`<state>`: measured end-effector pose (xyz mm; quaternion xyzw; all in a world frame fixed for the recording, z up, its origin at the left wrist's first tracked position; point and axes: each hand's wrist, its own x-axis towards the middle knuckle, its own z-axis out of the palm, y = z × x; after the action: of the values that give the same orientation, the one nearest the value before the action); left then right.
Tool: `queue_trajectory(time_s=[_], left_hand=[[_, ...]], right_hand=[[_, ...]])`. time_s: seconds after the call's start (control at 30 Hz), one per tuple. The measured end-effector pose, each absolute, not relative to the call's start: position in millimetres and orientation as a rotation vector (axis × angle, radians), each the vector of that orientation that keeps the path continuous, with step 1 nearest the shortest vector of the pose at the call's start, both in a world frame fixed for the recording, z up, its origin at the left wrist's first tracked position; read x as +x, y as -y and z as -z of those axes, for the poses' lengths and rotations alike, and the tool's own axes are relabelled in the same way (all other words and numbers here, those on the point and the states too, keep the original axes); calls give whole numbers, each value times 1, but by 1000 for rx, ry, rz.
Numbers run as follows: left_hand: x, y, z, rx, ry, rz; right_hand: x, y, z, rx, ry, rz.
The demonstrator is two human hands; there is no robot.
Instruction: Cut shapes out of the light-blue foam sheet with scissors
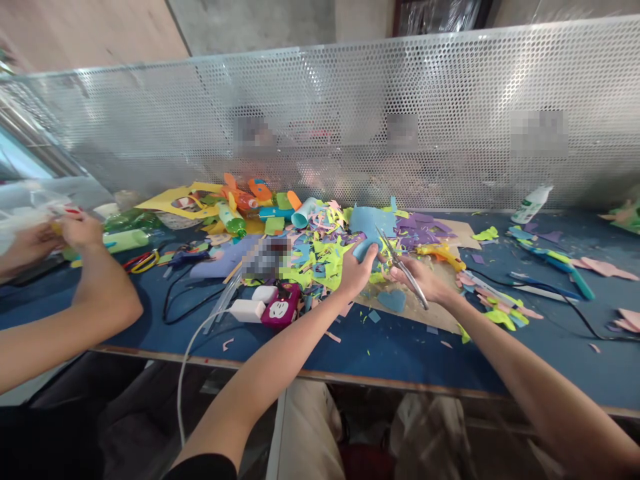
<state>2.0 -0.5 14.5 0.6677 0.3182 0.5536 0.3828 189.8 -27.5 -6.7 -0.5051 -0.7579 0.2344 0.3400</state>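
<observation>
My left hand (357, 272) is closed on a light blue sheet (368, 247), thumb on top; whether it is paper or foam I cannot tell. In my right hand (425, 280) are metal scissors (413, 279), their blades pointing up and left against the sheet's right edge. Another blue area (373, 219) shows just behind, perhaps part of the same sheet. Below my hands a blue cut-out (391, 300) lies on brown cardboard (440, 317). Lime and purple scraps (325, 260) are heaped left of and behind my left hand.
A purple power adapter (281, 307) with white plugs sits left of my left forearm. Beyond my right hand lies a yellow glue gun (443, 253), its cord trailing right. A white bottle (531, 205) stands before the perforated metal screen (350, 120). A co-worker's hands (83, 230) are at far left.
</observation>
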Motion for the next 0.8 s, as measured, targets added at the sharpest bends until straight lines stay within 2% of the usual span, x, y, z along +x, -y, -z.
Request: queue_trajectory(time_s=[0.23, 0.8], left_hand=[[6, 3, -12, 1663, -774, -1398], [2, 3, -9, 1741, -813, -1381]], right_hand=[[187, 29, 5, -1323, 2036, -519], [189, 31, 3, -1260, 1971, -684]])
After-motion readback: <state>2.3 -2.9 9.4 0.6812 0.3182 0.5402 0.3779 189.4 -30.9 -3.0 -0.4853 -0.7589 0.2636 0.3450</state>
